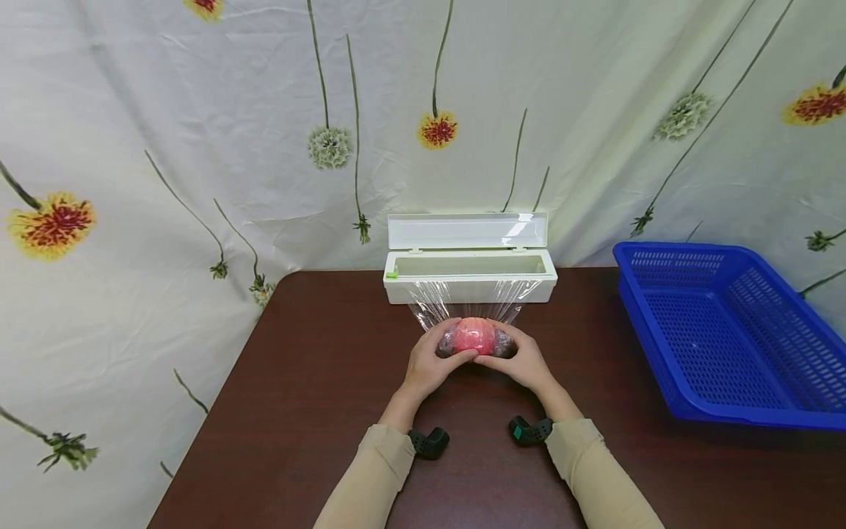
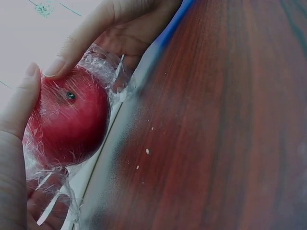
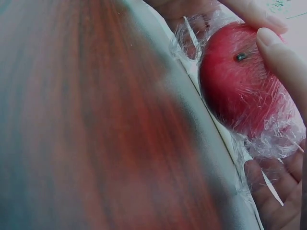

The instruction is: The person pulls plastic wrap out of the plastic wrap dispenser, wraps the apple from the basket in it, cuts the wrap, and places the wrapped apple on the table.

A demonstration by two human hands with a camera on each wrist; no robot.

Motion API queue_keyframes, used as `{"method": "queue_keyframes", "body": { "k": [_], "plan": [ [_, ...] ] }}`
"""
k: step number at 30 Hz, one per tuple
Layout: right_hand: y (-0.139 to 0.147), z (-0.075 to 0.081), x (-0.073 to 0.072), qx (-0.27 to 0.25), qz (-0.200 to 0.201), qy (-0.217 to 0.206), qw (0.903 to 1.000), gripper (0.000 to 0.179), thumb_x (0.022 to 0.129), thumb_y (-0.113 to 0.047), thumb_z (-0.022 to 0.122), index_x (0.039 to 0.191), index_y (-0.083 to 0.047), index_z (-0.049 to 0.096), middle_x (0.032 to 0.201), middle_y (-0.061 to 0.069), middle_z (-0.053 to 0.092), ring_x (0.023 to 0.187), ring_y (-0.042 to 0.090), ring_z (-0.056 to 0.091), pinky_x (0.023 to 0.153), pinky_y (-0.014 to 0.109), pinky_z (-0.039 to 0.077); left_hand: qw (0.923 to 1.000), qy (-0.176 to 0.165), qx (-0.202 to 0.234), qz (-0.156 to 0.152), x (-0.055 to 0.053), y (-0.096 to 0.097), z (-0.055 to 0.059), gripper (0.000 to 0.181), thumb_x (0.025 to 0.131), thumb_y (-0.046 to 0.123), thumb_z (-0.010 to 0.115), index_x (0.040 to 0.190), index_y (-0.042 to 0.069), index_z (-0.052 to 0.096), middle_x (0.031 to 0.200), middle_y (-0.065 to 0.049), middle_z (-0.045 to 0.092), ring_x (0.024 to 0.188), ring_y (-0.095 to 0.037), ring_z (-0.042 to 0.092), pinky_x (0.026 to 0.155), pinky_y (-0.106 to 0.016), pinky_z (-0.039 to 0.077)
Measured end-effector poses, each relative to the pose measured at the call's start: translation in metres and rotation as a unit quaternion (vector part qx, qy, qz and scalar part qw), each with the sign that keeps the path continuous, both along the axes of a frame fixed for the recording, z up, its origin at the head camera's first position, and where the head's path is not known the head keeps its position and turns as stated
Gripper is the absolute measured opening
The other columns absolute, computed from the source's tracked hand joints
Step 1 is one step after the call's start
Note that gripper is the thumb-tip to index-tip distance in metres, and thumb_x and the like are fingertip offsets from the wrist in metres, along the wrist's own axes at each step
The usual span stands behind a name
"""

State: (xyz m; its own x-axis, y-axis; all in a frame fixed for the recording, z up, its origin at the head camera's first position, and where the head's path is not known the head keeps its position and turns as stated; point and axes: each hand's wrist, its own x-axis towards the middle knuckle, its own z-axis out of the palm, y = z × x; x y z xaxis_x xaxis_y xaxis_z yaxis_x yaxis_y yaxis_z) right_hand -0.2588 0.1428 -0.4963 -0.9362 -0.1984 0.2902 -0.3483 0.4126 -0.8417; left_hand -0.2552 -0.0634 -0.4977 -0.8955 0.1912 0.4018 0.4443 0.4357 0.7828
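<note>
A red apple (image 1: 473, 336) wrapped in clear cling film is held between both hands above the table. My left hand (image 1: 423, 365) grips it from the left, and my right hand (image 1: 526, 361) from the right. Both thumbs meet on the near side, beside the dark stem, while the other fingers curl round behind. Bunched film (image 2: 103, 64) gathers at either side of the apple (image 2: 72, 120). From the apple, a stretched sheet of cling film (image 1: 432, 295) runs back to a white dispenser box (image 1: 469, 294), whose lid (image 1: 463, 231) stands raised.
To the right, a blue plastic basket (image 1: 661, 353) with perforated walls stands on the dark brown table (image 1: 311, 397). Behind the table hangs a white cloth (image 1: 264, 110) printed with flowers. Several small pale specks (image 2: 147, 151) lie on the tabletop.
</note>
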Motion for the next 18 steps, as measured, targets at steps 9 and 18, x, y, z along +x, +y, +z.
{"method": "queue_keyframes", "body": {
  "k": [9,18],
  "plan": [
    [0.0006,-0.0004,0.0011,-0.036,0.005,-0.013,0.9993,0.064,0.073,-0.024,0.081,0.127,-0.017,0.048,0.126,0.01,0.054,0.115,0.03,0.048,0.098,0.054,0.037,0.9998,-0.005,-0.014,0.012,-0.0011,-0.0001,0.0001,0.064,0.079,0.05,0.07,0.133,0.02,0.051,0.131,0.0,0.053,0.115,-0.023,0.052,0.094,-0.049,0.043],
    [-0.0005,0.0001,0.0007,-0.043,0.015,-0.004,0.999,0.058,0.074,-0.025,0.08,0.122,-0.013,0.051,0.126,0.008,0.055,0.112,0.028,0.051,0.096,0.052,0.041,0.9993,-0.015,-0.027,0.022,-0.0011,0.0002,0.0009,0.064,0.08,0.054,0.067,0.132,0.02,0.052,0.128,0.0,0.055,0.111,-0.023,0.054,0.092,-0.048,0.044]
  ]
}}
